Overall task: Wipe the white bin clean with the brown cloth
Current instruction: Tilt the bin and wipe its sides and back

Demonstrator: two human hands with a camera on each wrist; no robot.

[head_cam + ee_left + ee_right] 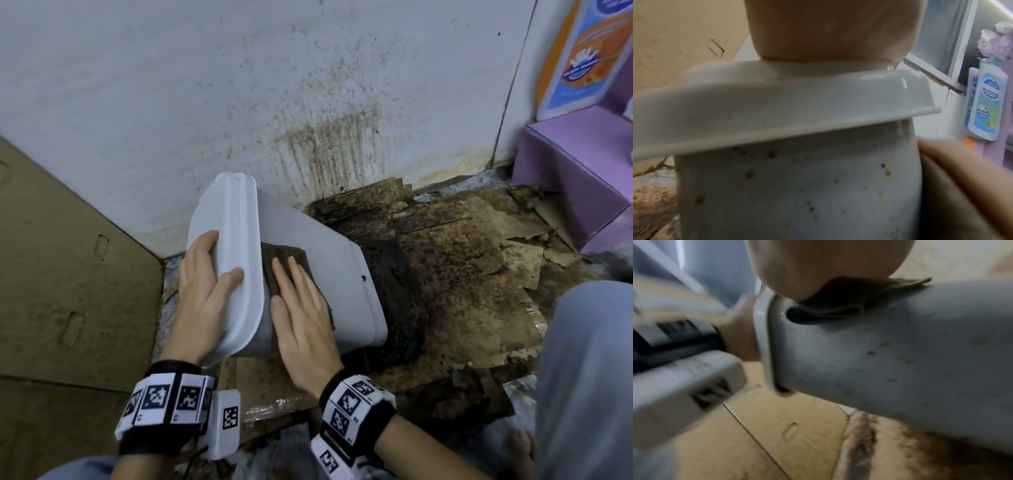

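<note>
The white bin point(322, 267) is tipped toward me, with its base on a dark stained patch near the wall. My left hand point(202, 284) grips its lid point(226, 246), thumb on top and fingers curled over the far edge. My right hand point(301, 308) lies flat with straight fingers on the brown cloth point(284, 257), pressing it against the bin's side just below the lid. The left wrist view shows the lid point(777, 100) and the bin's side point(797, 194) speckled with brown spots. In the right wrist view the cloth point(838, 308) sits under my palm on the bin point(900, 353).
A stained white wall point(239, 102) stands behind the bin. Dirty torn cardboard point(462, 274) covers the floor to the right. A tan cardboard box point(68, 274) stands at the left, and a purple shelf point(575, 164) with bottles at the right. My knee point(589, 359) is at the lower right.
</note>
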